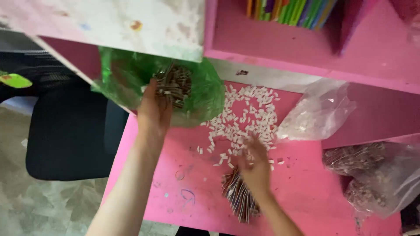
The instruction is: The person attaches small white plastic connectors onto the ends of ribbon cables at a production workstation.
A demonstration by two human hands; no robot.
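Head view, looking down on a pink surface (306, 192) beneath a pink shelf (280, 48) that holds a row of coloured spines. My left hand (154, 111) reaches into the mouth of a green plastic bag (201, 94) at the surface's far left edge; its fingers are curled loosely around a bundle of thin brownish sticks (175, 85), though I cannot tell how firmly they grip. My right hand (256, 168) lies low on the surface, fingers spread and blurred, over a second bundle of striped sticks (239, 199) that rests near the front edge; whether it holds them or merely touches them cannot be told. Just beyond that hand spreads a scatter of small white pieces (245, 118), loose and unsorted, running from the middle of the surface toward a clear bag (319, 113) that contains more of the same. At the right edge, two further clear bags (376, 175) are filled with brownish material. By my judgement the work is partway along: some sticks are already in the green bag, one bundle is still outside it, and the white pieces have not been gathered. A dark chair (65, 131) stands to the left, off the surface.
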